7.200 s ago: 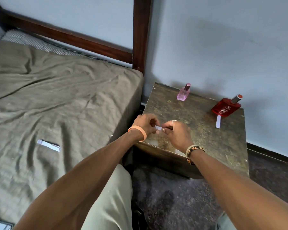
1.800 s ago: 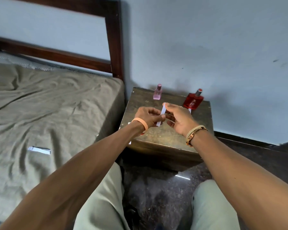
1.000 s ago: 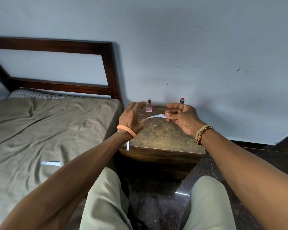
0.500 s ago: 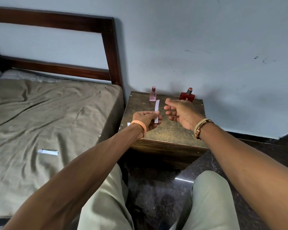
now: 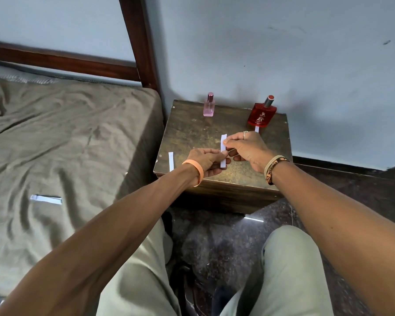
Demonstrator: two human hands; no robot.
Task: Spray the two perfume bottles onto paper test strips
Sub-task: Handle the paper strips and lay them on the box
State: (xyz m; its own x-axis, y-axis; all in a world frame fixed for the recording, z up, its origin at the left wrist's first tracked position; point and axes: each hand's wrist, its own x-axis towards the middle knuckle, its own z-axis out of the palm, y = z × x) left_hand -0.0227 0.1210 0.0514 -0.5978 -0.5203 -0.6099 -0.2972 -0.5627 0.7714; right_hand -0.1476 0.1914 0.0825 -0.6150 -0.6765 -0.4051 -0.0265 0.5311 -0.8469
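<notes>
A small pink perfume bottle (image 5: 209,106) and a larger red perfume bottle (image 5: 262,113) stand at the back of a dark wooden bedside table (image 5: 192,133). Over the table's middle I hold a white paper strip (image 5: 223,140) upright. My left hand (image 5: 205,160) pinches its lower part and my right hand (image 5: 246,148) pinches it higher up. Another strip (image 5: 170,161) lies at the table's left edge. The end of a third strip (image 5: 257,129) shows in front of the red bottle.
A bed with an olive sheet (image 5: 66,144) and a dark wooden headboard (image 5: 144,53) fills the left. A folded white paper (image 5: 46,199) lies on the sheet. The wall stands right behind the table. My knees and a dark stone floor (image 5: 214,242) are below.
My right hand, apart from the strip half a second ago, has come back and pinches it together with my left hand. The camera has tilted downward.
</notes>
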